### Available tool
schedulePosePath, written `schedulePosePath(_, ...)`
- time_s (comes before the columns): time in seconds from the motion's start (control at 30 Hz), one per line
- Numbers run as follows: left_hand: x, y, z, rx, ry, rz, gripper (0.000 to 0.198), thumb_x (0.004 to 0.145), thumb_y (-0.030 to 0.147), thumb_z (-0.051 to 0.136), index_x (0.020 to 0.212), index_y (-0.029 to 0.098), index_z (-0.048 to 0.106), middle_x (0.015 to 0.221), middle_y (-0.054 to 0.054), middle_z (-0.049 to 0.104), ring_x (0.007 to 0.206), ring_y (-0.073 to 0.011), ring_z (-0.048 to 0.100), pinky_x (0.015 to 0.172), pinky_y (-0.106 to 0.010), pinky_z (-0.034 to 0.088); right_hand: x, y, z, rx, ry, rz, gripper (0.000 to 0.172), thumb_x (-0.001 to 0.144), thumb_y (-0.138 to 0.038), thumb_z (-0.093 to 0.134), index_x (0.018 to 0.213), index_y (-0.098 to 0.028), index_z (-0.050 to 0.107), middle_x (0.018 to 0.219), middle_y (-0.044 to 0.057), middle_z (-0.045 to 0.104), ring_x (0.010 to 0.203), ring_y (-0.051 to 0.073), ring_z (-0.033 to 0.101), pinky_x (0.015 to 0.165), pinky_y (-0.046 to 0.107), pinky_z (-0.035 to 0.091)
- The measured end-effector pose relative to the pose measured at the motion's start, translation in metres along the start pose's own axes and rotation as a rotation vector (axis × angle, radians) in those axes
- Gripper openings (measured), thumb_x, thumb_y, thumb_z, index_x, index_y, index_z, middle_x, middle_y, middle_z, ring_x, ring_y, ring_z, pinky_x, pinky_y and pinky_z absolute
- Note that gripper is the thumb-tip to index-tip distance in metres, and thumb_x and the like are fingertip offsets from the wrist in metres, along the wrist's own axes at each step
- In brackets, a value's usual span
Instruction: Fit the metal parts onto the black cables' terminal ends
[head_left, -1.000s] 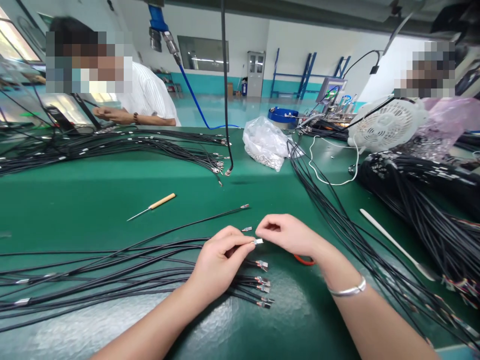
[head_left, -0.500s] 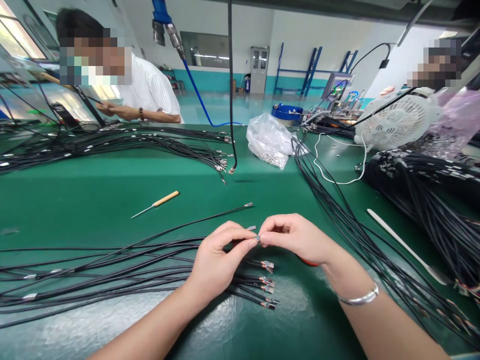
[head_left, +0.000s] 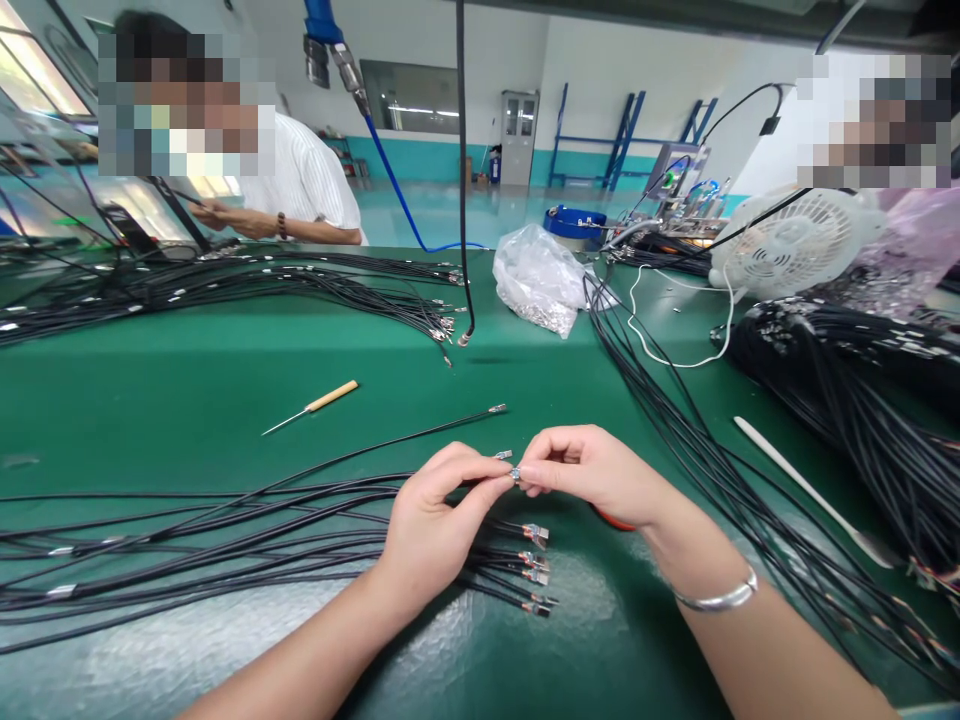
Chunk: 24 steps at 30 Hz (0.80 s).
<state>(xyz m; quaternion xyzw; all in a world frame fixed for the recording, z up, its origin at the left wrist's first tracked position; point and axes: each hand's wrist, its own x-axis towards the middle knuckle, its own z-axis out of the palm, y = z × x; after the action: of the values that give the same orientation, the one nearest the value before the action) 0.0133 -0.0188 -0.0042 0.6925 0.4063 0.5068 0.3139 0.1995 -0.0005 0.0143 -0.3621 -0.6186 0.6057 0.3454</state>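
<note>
My left hand (head_left: 439, 515) is closed, its thumb and forefinger pinching a small metal cable connector (head_left: 515, 475). My right hand (head_left: 589, 465) pinches the other side of the same connector, so the fingertips of both hands almost meet. The connector is mostly covered by fingers. Under and around my left hand lie several black cables (head_left: 300, 510), running in from the left. Their metal-ended plugs (head_left: 535, 535) with orange wire showing rest just below my hands. One cable end (head_left: 497, 409) lies farther up. Part of a red-orange object (head_left: 615, 520) peeks out beneath my right hand.
A wooden-handled awl (head_left: 334, 396) lies to the left on the green table (head_left: 187, 400). At the back are a cable bundle (head_left: 300, 275) and a plastic bag of metal parts (head_left: 536, 285). A hanging black cable (head_left: 463, 180), white fan (head_left: 787, 245), white strip (head_left: 810, 490) and two people are also present.
Both hands stay almost in place, still pinching the connector, with a slight shift of the fingers. The person at the right has moved a little.
</note>
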Motion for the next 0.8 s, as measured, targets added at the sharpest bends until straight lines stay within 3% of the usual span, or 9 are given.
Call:
schedulePosePath(0.13, 0.003, -0.001, -0.003, 0.016, -0.043, -0.003, 0.005, 0.077, 0.017, 0.063, 0.078, 0.021, 0.066, 0.075, 0.001, 0.063, 0.071, -0.0111, 0.058, 0.066, -0.022, 0.047, -0.001, -0.003, -0.003, -0.021, 0.01, 0.014, 0.02, 0.078, -0.034, 0.067, 0.076, -0.014, 0.064, 0.074, 0.003, 0.064, 0.07, 0.014, 0.057, 0.069, 0.027, 0.046)
schedulePosePath(0.3, 0.012, -0.003, -0.016, 0.171, -0.42, 0.016, 0.011, 0.081, 0.022, 0.058, 0.081, 0.023, 0.069, 0.077, -0.001, 0.062, 0.076, -0.0132, 0.057, 0.071, -0.025, 0.046, -0.001, -0.002, -0.022, -0.251, -0.068, 0.084, 0.02, 0.083, -0.034, 0.059, 0.077, -0.016, 0.065, 0.077, 0.003, 0.066, 0.073, 0.016, 0.059, 0.07, 0.029, 0.046)
schedulePosePath(0.4, 0.011, -0.005, -0.019, 0.3, -0.579, 0.07, 0.013, 0.083, 0.024, 0.056, 0.08, 0.025, 0.069, 0.074, -0.001, 0.058, 0.076, -0.0135, 0.054, 0.07, -0.025, 0.045, 0.002, 0.009, -0.028, -0.532, -0.027, 0.133, 0.012, 0.077, -0.032, 0.066, 0.078, -0.019, 0.065, 0.074, 0.0, 0.064, 0.069, 0.016, 0.059, 0.063, 0.026, 0.045)
schedulePosePath(0.5, 0.007, -0.01, -0.016, 0.373, -0.702, 0.142, 0.02, 0.087, 0.021, 0.048, 0.088, 0.025, 0.067, 0.075, 0.0, 0.06, 0.077, -0.0138, 0.054, 0.073, -0.026, 0.043, 0.005, 0.02, -0.025, -0.768, -0.02, 0.091, 0.01, 0.071, -0.025, 0.071, 0.078, -0.021, 0.065, 0.077, 0.0, 0.062, 0.069, 0.016, 0.057, 0.06, 0.025, 0.043)
schedulePosePath(0.57, 0.004, -0.014, -0.012, 0.426, -0.644, 0.182, 0.025, 0.089, 0.018, 0.043, 0.101, 0.024, 0.063, 0.081, -0.002, 0.062, 0.078, -0.0146, 0.054, 0.075, -0.028, 0.043, 0.007, 0.023, -0.021, -0.846, -0.005, 0.034, 0.002, 0.075, -0.021, 0.067, 0.076, -0.022, 0.065, 0.078, -0.001, 0.061, 0.07, 0.015, 0.056, 0.062, 0.024, 0.042)
schedulePosePath(0.7, 0.004, -0.018, -0.003, 0.578, -0.263, 0.262, 0.032, 0.086, 0.016, 0.046, 0.116, 0.021, 0.055, 0.105, -0.01, 0.058, 0.098, -0.022, 0.049, 0.084, -0.04, 0.041, 0.006, 0.016, -0.014, -0.669, 0.092, -0.02, 0.006, 0.082, -0.021, 0.057, 0.079, -0.022, 0.062, 0.073, -0.003, 0.062, 0.068, 0.014, 0.057, 0.062, 0.024, 0.042)
schedulePosePath(0.8, 0.007, -0.016, 0.001, 0.503, -0.209, 0.23, 0.027, 0.087, 0.018, 0.047, 0.111, 0.021, 0.059, 0.101, -0.008, 0.06, 0.095, -0.0204, 0.052, 0.082, -0.038, 0.043, 0.002, 0.005, -0.01, -0.512, 0.134, -0.067, 0.005, 0.081, -0.024, 0.06, 0.077, -0.021, 0.061, 0.077, -0.002, 0.063, 0.073, 0.016, 0.058, 0.068, 0.026, 0.044)
